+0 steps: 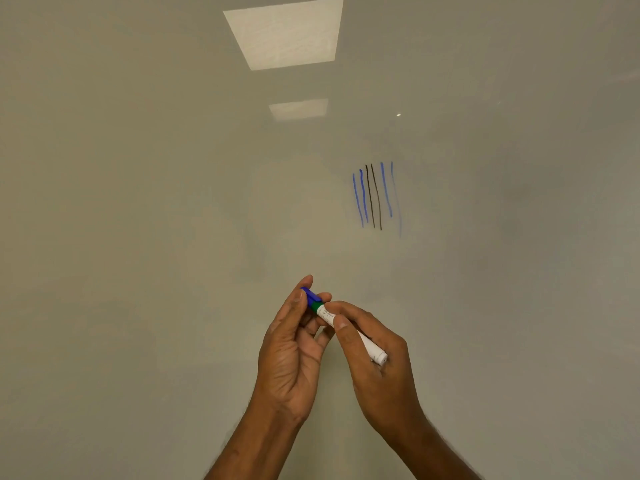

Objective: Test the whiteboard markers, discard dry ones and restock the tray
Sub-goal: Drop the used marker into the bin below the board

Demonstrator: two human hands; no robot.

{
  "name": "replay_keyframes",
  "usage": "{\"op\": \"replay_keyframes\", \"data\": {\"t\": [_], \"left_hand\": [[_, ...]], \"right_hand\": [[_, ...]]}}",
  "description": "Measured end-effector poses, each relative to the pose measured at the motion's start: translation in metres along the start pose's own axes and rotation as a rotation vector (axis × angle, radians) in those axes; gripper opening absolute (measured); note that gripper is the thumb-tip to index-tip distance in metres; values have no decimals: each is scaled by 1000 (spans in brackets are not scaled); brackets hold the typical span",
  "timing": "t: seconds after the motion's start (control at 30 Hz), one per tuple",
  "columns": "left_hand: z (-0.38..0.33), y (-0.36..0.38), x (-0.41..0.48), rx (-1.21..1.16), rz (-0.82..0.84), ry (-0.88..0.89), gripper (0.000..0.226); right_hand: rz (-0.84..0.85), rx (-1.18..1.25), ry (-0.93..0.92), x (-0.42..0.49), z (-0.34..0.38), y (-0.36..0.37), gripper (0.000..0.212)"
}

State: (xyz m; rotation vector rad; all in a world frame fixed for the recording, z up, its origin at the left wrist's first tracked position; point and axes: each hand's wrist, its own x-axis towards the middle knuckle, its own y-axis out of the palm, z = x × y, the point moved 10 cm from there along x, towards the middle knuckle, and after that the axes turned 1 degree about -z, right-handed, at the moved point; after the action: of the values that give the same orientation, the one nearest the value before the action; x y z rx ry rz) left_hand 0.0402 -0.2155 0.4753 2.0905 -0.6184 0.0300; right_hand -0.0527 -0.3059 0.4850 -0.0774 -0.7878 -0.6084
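Head-worn view, close before the whiteboard [145,244]

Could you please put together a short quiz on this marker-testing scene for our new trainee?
1. True or false: the left hand pinches the blue cap of the white-barrelled whiteboard marker, while the right hand holds its barrel.
2. How many black strokes are drawn on the glossy white whiteboard? A one, B two, C four.
3. Fill in: the faintest blue stroke is the ___most line of the group.
Key: 1 true; 2 B; 3 right.
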Motion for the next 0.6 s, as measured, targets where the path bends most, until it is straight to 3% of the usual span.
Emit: {"op": "replay_keyframes", "data": {"t": [0.17,0.37,0.6], "left_hand": [[6,-3,-1,-42,-4,-23,30],[3,-15,1,97,26,-7,36],[0,-53,-2,320,-46,70,32]], "right_hand": [[-5,8,24,-2,-9,3,23],[0,35,27,-8,-9,-4,21],[48,-131,134,-29,-48,-6,23]]}}
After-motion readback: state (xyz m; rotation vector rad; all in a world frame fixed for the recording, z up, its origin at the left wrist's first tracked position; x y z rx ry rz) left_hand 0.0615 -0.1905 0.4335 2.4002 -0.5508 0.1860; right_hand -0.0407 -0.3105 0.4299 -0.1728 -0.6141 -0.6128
